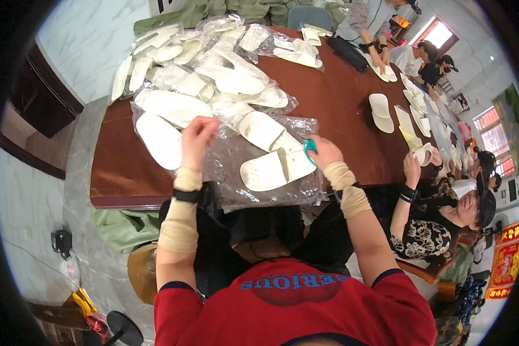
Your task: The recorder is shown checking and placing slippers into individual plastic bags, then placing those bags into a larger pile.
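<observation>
A pair of white slippers [265, 171] lies on a clear plastic bag [225, 176] at the table's near edge, right in front of me. My right hand [326, 152] is at the right end of this pair, its fingers closed round small teal-handled scissors [311, 148]; a thin line runs from them over the slippers. My left hand [199, 138] is raised to the left of the pair, fingers curled together; what they hold, if anything, is hidden. Beside it lies another white pair [158, 140] with soles up, partly in clear plastic.
Bagged white slippers [230, 72] pile up across the far left of the brown-covered table [340, 98]. On the right lie more slippers [381, 113]. A co-worker [438, 219] sits close on my right, handling a slipper [424, 154]; other people work farther along. A black pouch [348, 53] lies at the back.
</observation>
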### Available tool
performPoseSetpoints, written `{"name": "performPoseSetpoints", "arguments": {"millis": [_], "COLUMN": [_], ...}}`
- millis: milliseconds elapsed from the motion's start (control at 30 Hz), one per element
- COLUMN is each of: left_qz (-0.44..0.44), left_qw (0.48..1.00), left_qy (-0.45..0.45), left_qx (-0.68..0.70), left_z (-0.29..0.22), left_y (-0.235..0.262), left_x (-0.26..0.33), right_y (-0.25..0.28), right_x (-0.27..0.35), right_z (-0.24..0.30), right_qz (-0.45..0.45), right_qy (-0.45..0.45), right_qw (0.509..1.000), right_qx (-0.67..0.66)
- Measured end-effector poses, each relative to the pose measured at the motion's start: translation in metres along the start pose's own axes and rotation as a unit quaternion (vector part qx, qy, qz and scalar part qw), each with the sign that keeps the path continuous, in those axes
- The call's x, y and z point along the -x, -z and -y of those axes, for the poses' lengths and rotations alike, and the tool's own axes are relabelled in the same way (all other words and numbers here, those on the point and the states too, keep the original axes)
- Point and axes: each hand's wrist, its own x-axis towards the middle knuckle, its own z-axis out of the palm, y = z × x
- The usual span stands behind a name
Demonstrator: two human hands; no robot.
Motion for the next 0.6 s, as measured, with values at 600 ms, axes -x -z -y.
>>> {"name": "performPoseSetpoints", "arguments": {"millis": [600], "left_qz": [-0.437], "left_qw": [0.78], "left_qy": [0.206], "left_qx": [-0.397], "left_z": [0.125], "left_y": [0.276], "left_x": [0.332], "right_y": [-0.045], "right_x": [0.033], "right_z": [0.069], "right_qz": [0.083], "right_qy": [-0.034], "right_qw": [0.973], "right_qx": [-0.211]}}
